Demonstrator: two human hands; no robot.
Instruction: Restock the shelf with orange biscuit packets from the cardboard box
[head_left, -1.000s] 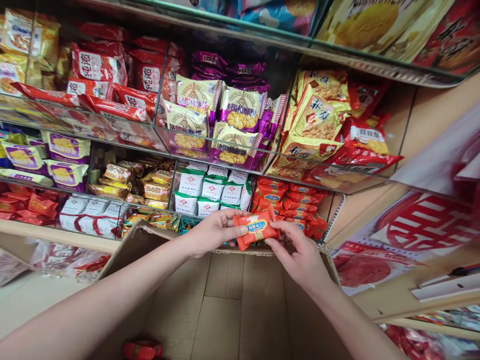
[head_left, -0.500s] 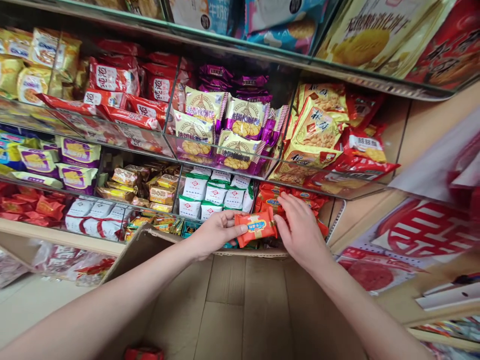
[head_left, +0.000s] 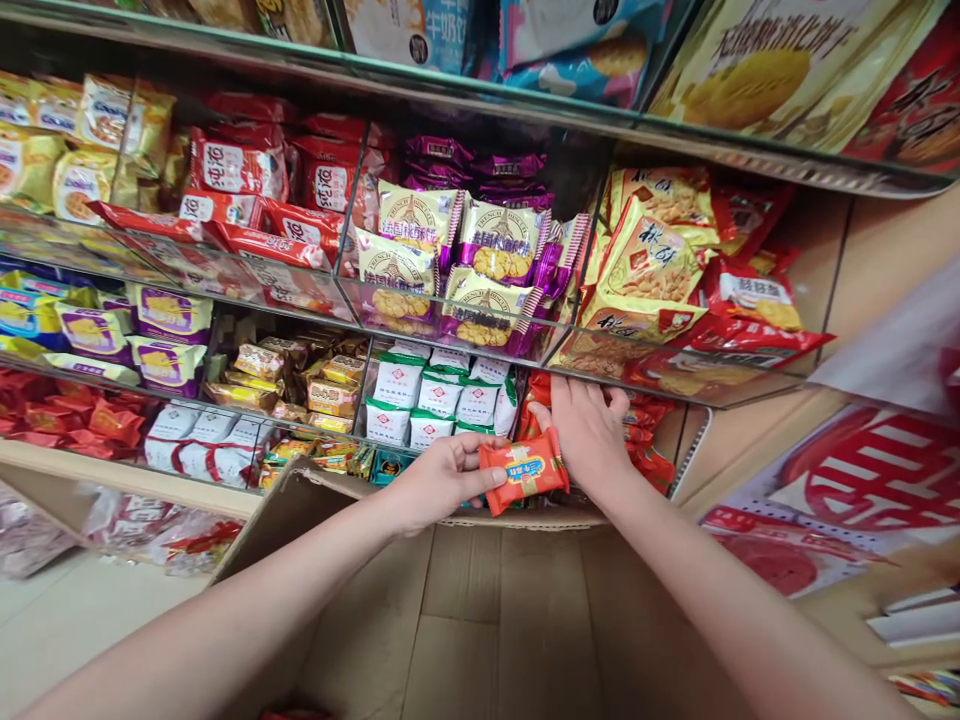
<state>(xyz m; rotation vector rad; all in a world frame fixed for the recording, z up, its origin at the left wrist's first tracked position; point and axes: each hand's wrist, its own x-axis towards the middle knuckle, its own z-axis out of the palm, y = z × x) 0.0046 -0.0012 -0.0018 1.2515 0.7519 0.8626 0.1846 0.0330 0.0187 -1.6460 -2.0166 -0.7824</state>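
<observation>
My left hand [head_left: 444, 482] pinches the left end of a small orange-red snack packet [head_left: 536, 470] with a blue and gold label. It is held above the far edge of an open cardboard box [head_left: 461, 640]. My right hand [head_left: 592, 432] lies over the lower right shelf bin, fingers spread and reaching onto similar red packets [head_left: 651, 440]; its fingertips are partly hidden under the shelf above. Just left of that bin stand white packets with green ends [head_left: 435, 392]. At the bottom edge of the view, a bit of something red shows inside the box.
Glass-fronted shelves hold purple-and-cream biscuit packets [head_left: 495, 240], yellow nut-biscuit bags [head_left: 649, 255] and red packets [head_left: 236, 165]. A glass shelf edge [head_left: 465, 345] runs just above my hands. Red-and-white packaging [head_left: 870, 475] hangs at the right.
My right hand has left the held packet's side and moved up and forward into the red packets' bin. My left hand still holds its packet. The view has shifted slightly.
</observation>
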